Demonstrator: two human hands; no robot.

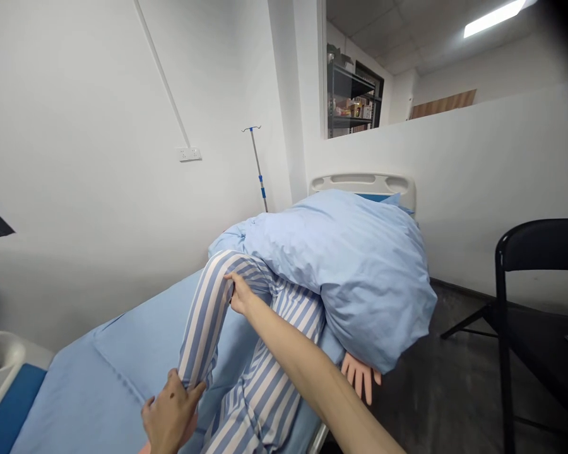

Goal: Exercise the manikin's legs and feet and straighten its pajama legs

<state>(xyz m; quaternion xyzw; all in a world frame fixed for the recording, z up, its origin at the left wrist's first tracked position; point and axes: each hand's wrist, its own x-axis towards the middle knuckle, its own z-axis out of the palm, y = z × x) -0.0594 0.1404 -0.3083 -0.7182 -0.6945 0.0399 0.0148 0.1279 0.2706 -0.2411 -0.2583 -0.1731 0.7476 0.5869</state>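
Supporting the bent leg (pixel 203 321) at two places, per the head view; left hand (pixel 173 407) closed around its lower end, fingers wrapped over the striped trouser cloth; right hand (pixel 241 295) gripping at the knee, fingers partly hidden behind it; the leg rises at a tilt over the bed (pixel 123 353), beyond the other leg (pixel 274 384), which lies toward the near edge; quilt (pixel 360 252) bunched over the upper body; a lying figure's hand (pixel 358 375) shows from under it at the bed's side. Step in hand, by judgement: holding the knee flexed; next move seems to call for both hands working together, ankle and knee evenly supported, without snagging the quilt.
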